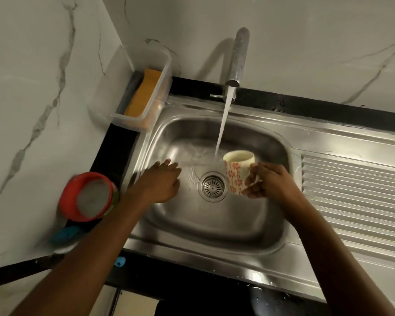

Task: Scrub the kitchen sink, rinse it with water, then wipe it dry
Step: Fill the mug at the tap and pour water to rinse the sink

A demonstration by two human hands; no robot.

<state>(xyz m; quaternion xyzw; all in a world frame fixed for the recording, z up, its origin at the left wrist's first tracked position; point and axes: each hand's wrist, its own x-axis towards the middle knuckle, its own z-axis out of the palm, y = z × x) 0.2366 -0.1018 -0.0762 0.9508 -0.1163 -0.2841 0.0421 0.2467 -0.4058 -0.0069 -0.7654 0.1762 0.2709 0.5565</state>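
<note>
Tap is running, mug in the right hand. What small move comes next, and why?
Probably slide the mug a little left, under the stream: the water falls just beside its rim into the sink, so it likely isn't filling. The right hand grips the mug; the left hand lies open in the sink.

I see sink below me: steel, single basin, rounded corners, ribbed drainboard on right. Basin floor wet, rippled behind drain. Drain round, slotted strainer, mid-floor. Tap running, stream landing just beside mug rim. Mug cream, red flowers, tilted, over basin right of drain, gripped by right hand.
</note>
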